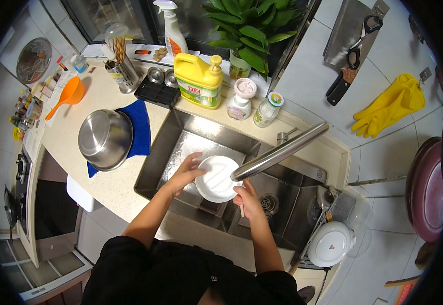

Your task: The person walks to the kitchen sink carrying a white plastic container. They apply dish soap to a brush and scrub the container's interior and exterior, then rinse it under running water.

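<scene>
Over the double steel sink [156, 147], I hold a round white bowl [214, 185] between both hands. My left hand [185, 175] grips its left rim, thumb on the inner side. At the lower right rim, my right hand [250, 200] is closed on the bowl, and a small pale stub shows below its fingers; I cannot make out what that is. The thick steel faucet spout [282, 151] ends over the bowl's right side and hides part of its rim. Pale streaks cross the inside of the bowl.
Behind the sink stand a yellow pump jug [198, 86], a foam-pump bottle [240, 101] and a lidded glass jar [268, 109]. An upturned steel pot [102, 140] sits on a blue cloth [139, 127] at left. White plates [328, 244] lean at the right. Yellow gloves [391, 104] hang above.
</scene>
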`<state>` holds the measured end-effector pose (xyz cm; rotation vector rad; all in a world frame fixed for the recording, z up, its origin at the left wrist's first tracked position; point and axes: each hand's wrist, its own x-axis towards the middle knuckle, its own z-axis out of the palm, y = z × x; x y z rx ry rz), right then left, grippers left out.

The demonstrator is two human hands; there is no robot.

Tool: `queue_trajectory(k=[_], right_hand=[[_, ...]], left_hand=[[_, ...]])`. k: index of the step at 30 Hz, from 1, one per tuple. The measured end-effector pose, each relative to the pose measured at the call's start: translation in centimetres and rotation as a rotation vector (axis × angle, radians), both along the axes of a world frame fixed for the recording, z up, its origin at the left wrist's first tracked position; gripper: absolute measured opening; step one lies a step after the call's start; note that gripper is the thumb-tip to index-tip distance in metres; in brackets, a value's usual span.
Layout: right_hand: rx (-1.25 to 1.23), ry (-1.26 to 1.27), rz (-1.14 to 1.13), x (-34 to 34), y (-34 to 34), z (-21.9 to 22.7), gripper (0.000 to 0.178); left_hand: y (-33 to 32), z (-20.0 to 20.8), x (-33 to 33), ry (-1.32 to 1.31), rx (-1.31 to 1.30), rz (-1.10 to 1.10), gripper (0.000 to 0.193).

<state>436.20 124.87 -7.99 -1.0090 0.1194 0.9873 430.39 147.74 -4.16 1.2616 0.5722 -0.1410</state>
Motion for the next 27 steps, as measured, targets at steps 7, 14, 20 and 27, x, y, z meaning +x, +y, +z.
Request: queue_trajectory(k=[7,14,20,27], right_hand=[[-0.380,-0.570,-0.132,-0.4,-2.7,2.6,0.038],[-0.458,-0.396,0.021,-2.4,-6.1,1.5,0.025],[-0.261,-0.341,0.150,-3.3,-2.4,3.7,0.026],[-0.159,-0.171,0.042,-3.3,-1.7,4.0,0.027]], left_hand=[[-0.6,-0.5,-0.5,0.051,-0.297,0.076,0.051],[-1.9,-3.4,-0.1,0.053,-0.161,0.109,0.047],[-3.1,-3.8,0.3,-0.076,0.107,0.116,0.047],[-4.0,-5.3,1.1,-0.332,0.474,0.028,0.039]])
